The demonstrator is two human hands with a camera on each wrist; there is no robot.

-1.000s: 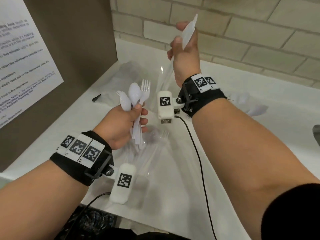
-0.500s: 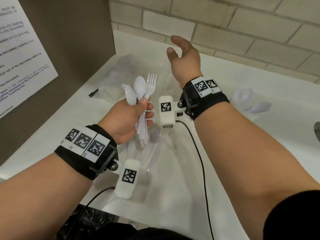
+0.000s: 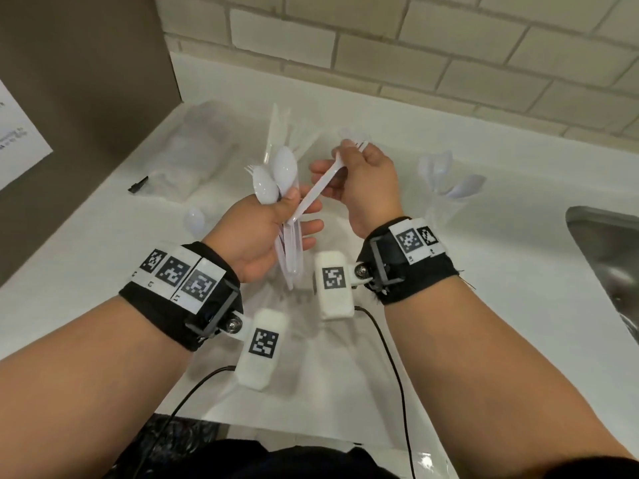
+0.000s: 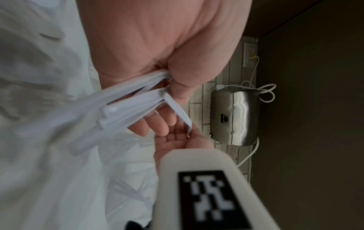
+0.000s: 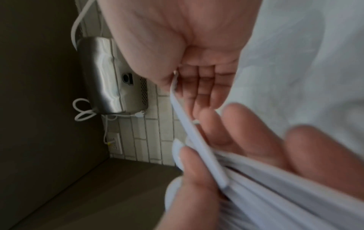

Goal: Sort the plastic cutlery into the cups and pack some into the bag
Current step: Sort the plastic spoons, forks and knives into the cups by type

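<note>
My left hand (image 3: 276, 229) grips a bundle of white plastic cutlery (image 3: 276, 178) upright, spoon bowls and fork tines on top and handles (image 4: 122, 112) hanging below the fist. Just to its right, my right hand (image 3: 356, 174) pinches one white fork (image 3: 321, 184) near its head. The fork's handle slants down-left into the bundle at my left thumb. Behind the hands stands a clear cup of knives (image 3: 278, 129). A clear cup of spoons (image 3: 446, 181) stands at the right. The crumpled clear bag (image 3: 193, 157) lies at the back left.
A loose spoon (image 3: 195, 219) lies on the white counter (image 3: 501, 271) left of my left hand. A small black clip (image 3: 138, 184) sits by the brown side panel (image 3: 86, 98). A steel sink (image 3: 608, 257) opens at the right. A brick wall closes the back.
A second ago my right hand held a knife high over the back cup, then it opened empty. It has now come down to the bundle and taken hold of a fork.
</note>
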